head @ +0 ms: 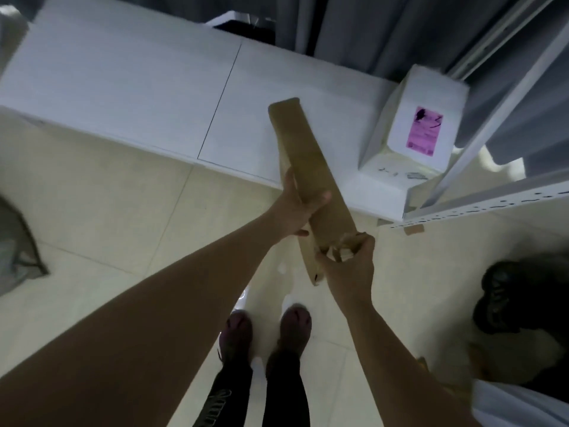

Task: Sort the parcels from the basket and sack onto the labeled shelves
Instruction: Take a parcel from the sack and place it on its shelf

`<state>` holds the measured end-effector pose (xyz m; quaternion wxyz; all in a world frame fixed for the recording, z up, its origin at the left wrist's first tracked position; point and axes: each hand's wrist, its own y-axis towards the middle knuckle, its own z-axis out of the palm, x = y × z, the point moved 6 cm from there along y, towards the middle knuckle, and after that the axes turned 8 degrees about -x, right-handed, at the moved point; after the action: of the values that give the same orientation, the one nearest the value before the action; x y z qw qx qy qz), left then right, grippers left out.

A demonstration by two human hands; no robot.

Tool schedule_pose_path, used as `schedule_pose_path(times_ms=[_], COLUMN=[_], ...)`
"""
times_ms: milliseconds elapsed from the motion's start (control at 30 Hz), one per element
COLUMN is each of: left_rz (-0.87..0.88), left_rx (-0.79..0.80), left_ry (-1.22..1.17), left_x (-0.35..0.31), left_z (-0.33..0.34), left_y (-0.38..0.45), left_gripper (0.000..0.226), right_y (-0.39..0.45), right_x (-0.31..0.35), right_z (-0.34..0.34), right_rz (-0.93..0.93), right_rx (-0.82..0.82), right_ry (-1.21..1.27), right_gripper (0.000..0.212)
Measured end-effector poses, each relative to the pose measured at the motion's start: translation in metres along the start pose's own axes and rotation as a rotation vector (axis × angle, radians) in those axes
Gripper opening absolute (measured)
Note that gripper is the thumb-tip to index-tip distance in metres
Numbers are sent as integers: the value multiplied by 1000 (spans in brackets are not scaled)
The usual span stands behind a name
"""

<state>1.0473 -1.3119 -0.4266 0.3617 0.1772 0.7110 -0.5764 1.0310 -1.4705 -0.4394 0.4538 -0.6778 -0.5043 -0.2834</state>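
A long brown parcel is gripped mid-frame by the left hand and pinched at its lower end by the right hand. No shelving is seen done; placement remains.

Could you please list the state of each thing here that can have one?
brown parcel: held in the air by both hands, tilted, sealed
left hand: grips the parcel's middle
right hand: grips the parcel's near end
white box with a pink label: closed, standing beside the shelf frame
grey sack: slumped on the floor
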Motion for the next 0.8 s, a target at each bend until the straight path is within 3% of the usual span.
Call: schedule_pose_path(times_ms=[133, 233, 333, 467, 533, 633, 800], left_rz=[-25, 56, 129, 212, 218, 228, 228], left_rx=[23, 25, -5, 19, 24, 51, 84], left_ry=[-148, -112, -39, 84, 100, 147, 179], left_x=[21, 31, 40, 48, 54, 61, 60], left_z=[16, 22, 26, 31, 31, 34, 34], left_y=[22, 35, 43, 47, 50, 54, 66], left_gripper=[68, 58, 56, 54, 53, 57, 68], right_y=[12, 16, 17, 23, 26, 26, 28], right_x=[-25, -43, -59, -72, -69, -69, -77], right_z=[18, 25, 29, 27, 26, 28, 44], right_rz=[-16, -49, -71, -136, -247, -505, -573], right_rx=[-107, -150, -65, 100, 164, 235, 232], right_ry=[38, 106, 158, 43, -94, -377, -503], right_gripper=[56, 60, 80, 104, 102, 81, 66])
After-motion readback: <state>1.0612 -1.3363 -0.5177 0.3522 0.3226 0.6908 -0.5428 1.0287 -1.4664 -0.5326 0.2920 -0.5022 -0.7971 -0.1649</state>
